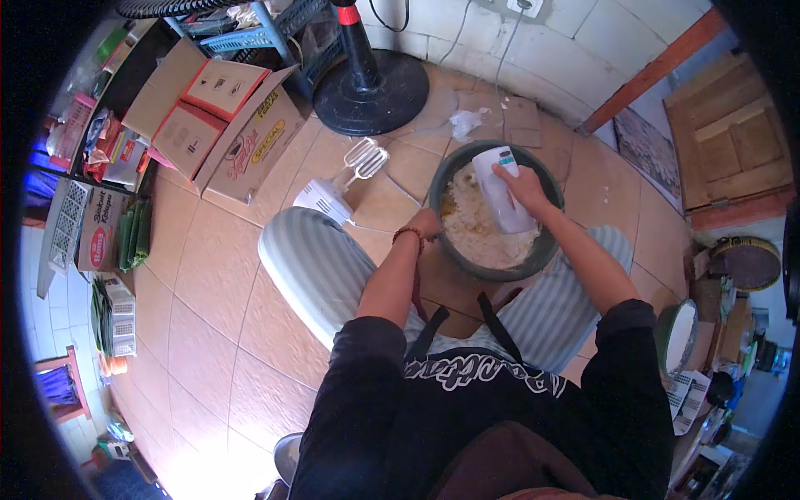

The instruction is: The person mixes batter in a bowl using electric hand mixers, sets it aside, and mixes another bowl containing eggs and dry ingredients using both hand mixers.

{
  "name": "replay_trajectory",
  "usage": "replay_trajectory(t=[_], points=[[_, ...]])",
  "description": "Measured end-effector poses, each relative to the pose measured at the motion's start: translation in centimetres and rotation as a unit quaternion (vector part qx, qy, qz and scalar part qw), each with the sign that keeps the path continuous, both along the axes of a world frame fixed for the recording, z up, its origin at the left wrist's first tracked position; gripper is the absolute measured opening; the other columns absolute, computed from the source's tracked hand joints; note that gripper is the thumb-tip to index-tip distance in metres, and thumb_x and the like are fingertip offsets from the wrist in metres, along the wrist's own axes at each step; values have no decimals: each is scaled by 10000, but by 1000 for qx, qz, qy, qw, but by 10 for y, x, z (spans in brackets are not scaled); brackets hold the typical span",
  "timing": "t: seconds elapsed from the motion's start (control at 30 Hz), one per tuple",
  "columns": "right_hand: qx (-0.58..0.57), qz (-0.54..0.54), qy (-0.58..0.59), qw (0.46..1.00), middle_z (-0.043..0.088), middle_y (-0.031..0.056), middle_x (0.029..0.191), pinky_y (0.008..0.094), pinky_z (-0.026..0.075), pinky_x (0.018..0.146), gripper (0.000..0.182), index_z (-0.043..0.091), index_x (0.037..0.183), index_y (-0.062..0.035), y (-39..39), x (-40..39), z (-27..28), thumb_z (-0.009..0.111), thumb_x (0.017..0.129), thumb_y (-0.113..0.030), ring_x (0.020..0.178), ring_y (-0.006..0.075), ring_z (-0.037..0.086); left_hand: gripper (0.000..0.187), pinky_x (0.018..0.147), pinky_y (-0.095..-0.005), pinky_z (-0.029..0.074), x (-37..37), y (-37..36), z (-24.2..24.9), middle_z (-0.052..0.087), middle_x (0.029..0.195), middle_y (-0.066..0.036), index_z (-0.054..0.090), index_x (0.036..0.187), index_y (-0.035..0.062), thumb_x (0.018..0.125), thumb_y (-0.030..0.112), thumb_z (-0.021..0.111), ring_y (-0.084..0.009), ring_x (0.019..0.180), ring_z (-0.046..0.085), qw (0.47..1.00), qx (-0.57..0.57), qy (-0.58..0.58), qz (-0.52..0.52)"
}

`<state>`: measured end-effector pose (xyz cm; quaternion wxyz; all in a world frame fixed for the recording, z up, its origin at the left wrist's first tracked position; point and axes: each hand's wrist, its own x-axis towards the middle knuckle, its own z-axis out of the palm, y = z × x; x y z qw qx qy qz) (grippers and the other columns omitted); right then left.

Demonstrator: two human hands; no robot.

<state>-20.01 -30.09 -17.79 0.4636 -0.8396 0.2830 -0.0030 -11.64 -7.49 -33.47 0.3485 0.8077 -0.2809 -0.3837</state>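
Observation:
My right hand (525,190) is wrapped around a white electric hand mixer (505,204), which is over a large dark green basin (551,167). The mixer's beaters are hidden from this view. Inside the basin lies a pale, crumbly, floury mixture (462,225) with a yellowish wet patch on its left. My left hand (427,225), with a beaded bracelet at the wrist, grips the basin's left rim; its fingertips are partly hidden. On the floor to the left rests a second white hand mixer (323,198), its wire beaters (365,158) pointing up and away.
A black round fan base (371,92) stands beyond the second mixer. An open cardboard box (250,150) sits at the far left. A plastic bag (468,122) lies behind the basin. Cords run across the tiles and up to a wall socket (525,7).

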Motion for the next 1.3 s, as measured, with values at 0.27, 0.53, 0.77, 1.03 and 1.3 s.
replay_trajectory(t=[0.27, 0.53, 0.77, 1.03, 1.3], points=[[94, 23, 3, 995, 520, 30, 526, 280, 361, 372, 448, 547, 682, -38, 9, -7, 14, 605, 815, -462, 378, 109, 466, 194, 424, -398, 492, 10, -2, -14, 648, 712, -191, 606, 810, -102, 789, 52, 489, -275, 556, 647, 998, 21, 39, -44], [39, 121, 70, 989, 525, 41, 522, 280, 377, 393, 427, 565, 716, -24, 14, -26, 22, 567, 846, -431, 380, 112, 475, 184, 440, -399, 528, 5, 1, 27, 646, 735, -193, 594, 835, -86, 814, 72, 501, -302, 603, 656, 988, 78, 131, -8], [-42, 187, -5, 981, 526, 41, 495, 273, 427, 479, 429, 591, 797, -14, 20, -51, 35, 588, 819, -443, 416, 119, 510, 180, 460, -417, 535, 5, 2, 30, 641, 841, -212, 552, 932, -95, 809, 25, 497, -302, 672, 666, 987, 15, 159, 19], [-52, 246, 50, 967, 558, 36, 587, 258, 417, 481, 428, 613, 861, -17, 21, -58, 46, 621, 790, -438, 437, 98, 492, 181, 469, -423, 543, 3, 2, 51, 636, 856, -217, 534, 958, -103, 809, -6, 501, -300, 676, 665, 979, 31, 198, 40], [-44, 169, 70, 982, 535, 29, 538, 259, 382, 439, 350, 603, 827, -11, 30, -32, 39, 629, 793, -358, 401, 101, 472, 197, 493, -446, 552, 18, -7, -35, 621, 869, -234, 517, 953, -121, 776, -35, 501, -314, 687, 662, 982, -75, 175, 21]])
